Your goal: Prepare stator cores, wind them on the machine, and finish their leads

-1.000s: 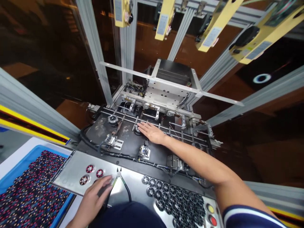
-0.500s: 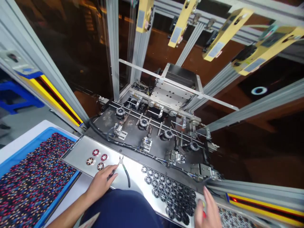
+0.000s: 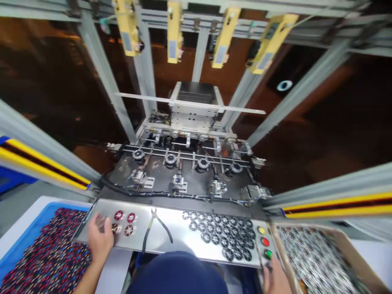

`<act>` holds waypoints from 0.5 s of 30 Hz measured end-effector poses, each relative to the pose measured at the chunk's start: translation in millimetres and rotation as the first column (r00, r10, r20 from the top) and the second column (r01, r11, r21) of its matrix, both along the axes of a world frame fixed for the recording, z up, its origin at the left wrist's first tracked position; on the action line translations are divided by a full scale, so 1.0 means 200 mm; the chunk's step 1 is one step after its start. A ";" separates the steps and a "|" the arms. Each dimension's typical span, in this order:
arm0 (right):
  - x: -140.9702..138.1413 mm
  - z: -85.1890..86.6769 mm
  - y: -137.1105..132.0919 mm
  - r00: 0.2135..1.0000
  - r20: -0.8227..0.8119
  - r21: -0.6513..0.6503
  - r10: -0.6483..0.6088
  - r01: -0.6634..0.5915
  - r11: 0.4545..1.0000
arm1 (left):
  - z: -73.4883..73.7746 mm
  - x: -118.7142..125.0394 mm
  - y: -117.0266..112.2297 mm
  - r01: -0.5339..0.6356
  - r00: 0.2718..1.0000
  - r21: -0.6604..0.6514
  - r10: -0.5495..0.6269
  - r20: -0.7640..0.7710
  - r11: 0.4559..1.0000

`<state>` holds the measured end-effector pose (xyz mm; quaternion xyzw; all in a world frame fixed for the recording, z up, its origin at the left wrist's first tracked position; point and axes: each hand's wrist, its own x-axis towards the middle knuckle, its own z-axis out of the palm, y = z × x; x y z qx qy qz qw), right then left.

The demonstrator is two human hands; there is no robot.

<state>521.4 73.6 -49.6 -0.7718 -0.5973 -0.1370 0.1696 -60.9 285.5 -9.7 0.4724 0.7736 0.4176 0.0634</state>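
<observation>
Brushed, bright metal faces the long working surface (image 3: 183, 241), where light pools in a glossy patch. Toward its left end lie four wound discs (image 3: 128, 230), round and spoked, red and copper-toned, grouped two by two. The left hand (image 3: 100, 237) is beside them, fingers and thumb spread apart, the thumb just beside the nearest disc; its outline is blurred. The right hand (image 3: 275, 275), cut by the lower edge, is at the domed green button (image 3: 268, 254) on the right end panel. Whether its fingers are together or apart cannot be told, nor whether they press. Above that button sit a red button (image 3: 265, 242) and a yellow button (image 3: 261, 230), both round.

Mid-surface, a pair of cutters (image 3: 154, 214) lies with its pointed tips away from the person and dark, slim handles splayed. To the right, dark open-spoked rings (image 3: 225, 230) form a dense cluster. A smooth blue plastic tray (image 3: 32, 233) at left holds a grainy mass of similar wound parts; a brown carton (image 3: 361, 257) at right holds silvery pieces. Behind, four round fixtures (image 3: 170, 160) stand in a row on a scuffed black plate (image 3: 192, 179).
</observation>
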 end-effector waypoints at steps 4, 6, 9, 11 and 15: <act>-0.01 0.04 0.00 0.999 -0.024 -0.004 -0.036 0.036 0.999 | -0.03 0.01 0.00 0.002 0.998 -0.069 0.003 0.070 0.998; 0.00 0.04 -0.01 0.998 -0.024 -0.008 -0.058 0.057 0.998 | -0.04 0.00 0.00 0.009 0.996 -0.103 0.000 0.084 0.995; 0.01 0.03 0.01 0.996 -0.040 0.003 -0.081 0.081 0.997 | -0.06 -0.02 0.01 0.033 0.994 -0.142 -0.018 0.109 0.989; 0.02 0.03 0.04 0.993 -0.059 0.025 -0.103 0.105 0.994 | -0.08 -0.03 0.01 0.053 0.991 -0.149 -0.033 0.130 0.987; 0.02 0.00 0.13 0.980 -0.116 0.091 -0.160 0.171 0.981 | -0.10 -0.04 0.01 0.071 0.991 -0.116 -0.056 0.120 0.991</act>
